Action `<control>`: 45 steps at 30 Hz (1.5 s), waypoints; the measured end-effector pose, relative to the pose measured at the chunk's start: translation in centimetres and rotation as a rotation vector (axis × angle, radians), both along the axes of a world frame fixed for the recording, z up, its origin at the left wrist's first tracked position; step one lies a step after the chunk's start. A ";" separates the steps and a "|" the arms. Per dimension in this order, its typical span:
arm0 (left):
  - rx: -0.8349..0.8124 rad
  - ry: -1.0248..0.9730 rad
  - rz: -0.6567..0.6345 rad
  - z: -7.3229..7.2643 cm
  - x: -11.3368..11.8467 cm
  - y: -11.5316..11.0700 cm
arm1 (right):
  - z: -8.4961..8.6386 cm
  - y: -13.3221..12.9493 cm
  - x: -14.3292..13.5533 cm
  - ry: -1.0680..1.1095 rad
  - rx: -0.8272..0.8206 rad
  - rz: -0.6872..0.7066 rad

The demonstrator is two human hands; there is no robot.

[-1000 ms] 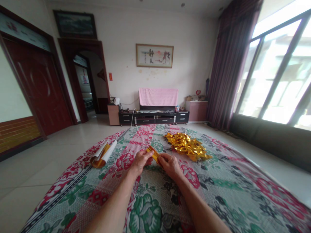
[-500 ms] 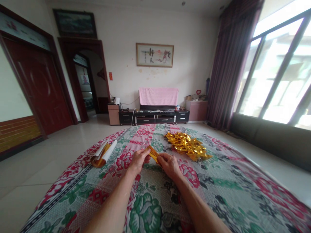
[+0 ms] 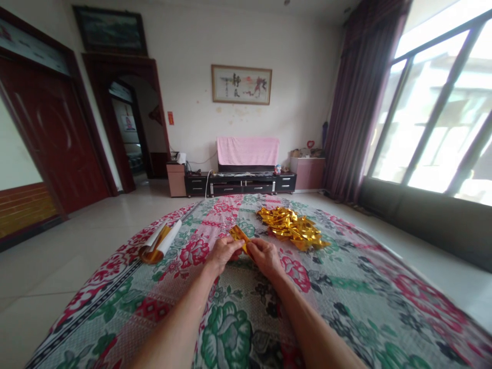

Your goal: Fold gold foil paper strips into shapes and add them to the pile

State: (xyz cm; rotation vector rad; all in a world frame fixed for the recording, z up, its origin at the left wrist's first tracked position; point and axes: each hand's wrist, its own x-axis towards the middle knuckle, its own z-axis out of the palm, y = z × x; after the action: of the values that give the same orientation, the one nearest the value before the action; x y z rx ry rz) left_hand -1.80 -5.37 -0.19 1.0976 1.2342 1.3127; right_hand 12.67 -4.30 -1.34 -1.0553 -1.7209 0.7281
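Note:
Between my two hands is a narrow folded strip of gold foil paper [image 3: 239,233], slanting up and to the left above the tablecloth. My left hand [image 3: 223,254] pinches its near-left edge with thumb and fingers. On the right side, my right hand [image 3: 265,256] grips the lower end, thumb pressed on it. A heap of folded gold foil pieces [image 3: 292,228] lies beyond my right hand. Off to the left rests a loosely curled roll of gold sheets with a white outer side [image 3: 169,240].
A flowered cloth [image 3: 226,333] in red, green and grey covers the round-edged surface before me. Past its far edge stand a low black TV cabinet [image 3: 246,185] and a pink cloth [image 3: 248,151] draped over something. A window [image 3: 430,118] is at the right.
My left hand has slid down along the foil strip toward my right hand, so more of its upper end shows. The view has shifted slightly; the heap and roll lie as before.

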 end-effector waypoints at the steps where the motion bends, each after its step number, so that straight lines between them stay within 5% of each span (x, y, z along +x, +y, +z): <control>1: 0.007 0.004 0.005 0.0 0.1 0.0 | -0.1 0.0 0.0 -0.001 0.002 0.002; 7: 0.035 0.044 0.002 0.3 -0.1 -0.2 | 0.1 0.1 -0.1 0.000 -0.021 0.003; 13: 0.033 0.076 -0.041 0.4 -0.3 -0.2 | 0.8 0.1 0.2 0.084 -0.199 0.158; 29: 0.017 0.090 -0.037 0.4 0.1 -0.1 | -0.3 0.7 -0.3 0.171 -0.177 0.051; 45: -0.041 0.233 -0.207 0.9 1.0 -0.8 | -0.3 0.5 0.1 0.366 -0.225 -0.028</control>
State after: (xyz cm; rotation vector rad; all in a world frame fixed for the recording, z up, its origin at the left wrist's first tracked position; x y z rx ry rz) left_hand -0.84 -6.15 0.67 1.3390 1.2717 1.0210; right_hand 12.76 -3.84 -1.66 -1.0206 -1.3304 1.0455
